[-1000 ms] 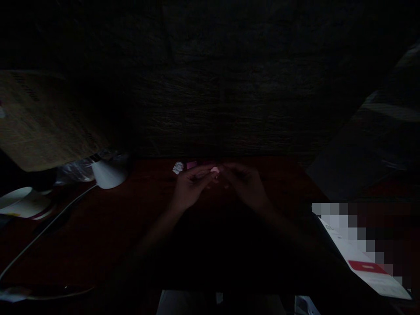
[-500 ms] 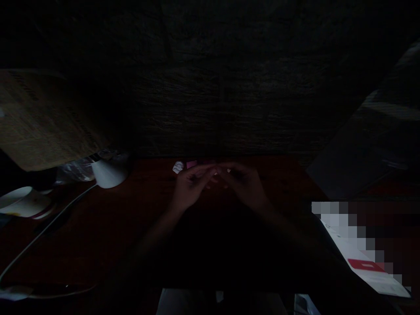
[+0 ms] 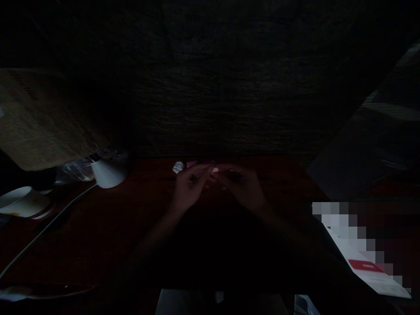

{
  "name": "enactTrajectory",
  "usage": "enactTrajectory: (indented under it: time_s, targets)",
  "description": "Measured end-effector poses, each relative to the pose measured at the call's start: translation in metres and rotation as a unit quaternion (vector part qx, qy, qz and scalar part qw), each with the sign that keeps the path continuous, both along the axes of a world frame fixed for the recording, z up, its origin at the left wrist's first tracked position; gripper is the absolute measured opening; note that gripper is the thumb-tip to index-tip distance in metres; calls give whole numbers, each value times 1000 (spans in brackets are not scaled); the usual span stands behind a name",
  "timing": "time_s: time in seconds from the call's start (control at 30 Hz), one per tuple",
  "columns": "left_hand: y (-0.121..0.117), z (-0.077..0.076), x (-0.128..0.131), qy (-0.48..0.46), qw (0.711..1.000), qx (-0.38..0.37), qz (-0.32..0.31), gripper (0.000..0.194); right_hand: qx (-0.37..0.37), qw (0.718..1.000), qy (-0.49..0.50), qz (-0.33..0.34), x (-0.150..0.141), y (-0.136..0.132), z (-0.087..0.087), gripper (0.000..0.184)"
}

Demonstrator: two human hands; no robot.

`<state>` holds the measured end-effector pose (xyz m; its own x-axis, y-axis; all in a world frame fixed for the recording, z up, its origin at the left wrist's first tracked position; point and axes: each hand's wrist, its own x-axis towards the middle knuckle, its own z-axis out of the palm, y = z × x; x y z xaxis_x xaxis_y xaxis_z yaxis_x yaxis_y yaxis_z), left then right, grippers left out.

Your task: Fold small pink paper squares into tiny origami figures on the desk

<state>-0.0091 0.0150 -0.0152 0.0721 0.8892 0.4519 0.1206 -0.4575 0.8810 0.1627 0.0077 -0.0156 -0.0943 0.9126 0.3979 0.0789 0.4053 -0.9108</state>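
Observation:
In the dim head view, my left hand (image 3: pixel 191 184) and my right hand (image 3: pixel 242 183) meet fingertip to fingertip over the dark reddish table (image 3: pixel 138 223). Between the pinched fingers shows a small pale pink piece (image 3: pixel 215 170), too small and dark to name. Both hands appear closed on it. Just beyond my left hand lie a crumpled white ball (image 3: pixel 178 166), perhaps paper, and a flat pink piece (image 3: pixel 191 164), partly covered by the fingers. A tiny light speck (image 3: pixel 231 170) shows behind my right fingers.
On the left are a cardboard box (image 3: pixel 49 122), a white cone-shaped object (image 3: pixel 109 173), a paper cup (image 3: pixel 24 202) and a white cable (image 3: pixel 49 229). A white sheet with a red block (image 3: pixel 357 258) lies at the right. A dark textured wall (image 3: pixel 223 96) rises behind the table.
The pale pink piece shows more clearly between my fingertips, which have shifted slightly. Both hands stay in nearly the same place.

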Motion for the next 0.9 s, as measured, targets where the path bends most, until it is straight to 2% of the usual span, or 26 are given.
enactTrajectory:
  time_s: [0.13, 0.47, 0.7, 0.9]
  targets:
    - [0, -1, 1, -19, 1000, -9, -5, 27, -16, 999, 27, 9, -1, 1, -1, 20]
    - [1, 0, -1, -26, 999, -18, -2, 26, -10, 1000, 23, 15, 0, 2, -3, 21]
    - [2, -1, 0, -22, 1000, -17, 9, 33, 8, 1000, -5, -12, -1, 1, -6, 19]
    - [1, 0, 1, -24, 999, -19, 19, 36, 9, 1000, -7, -18, -1, -1, -3, 18]
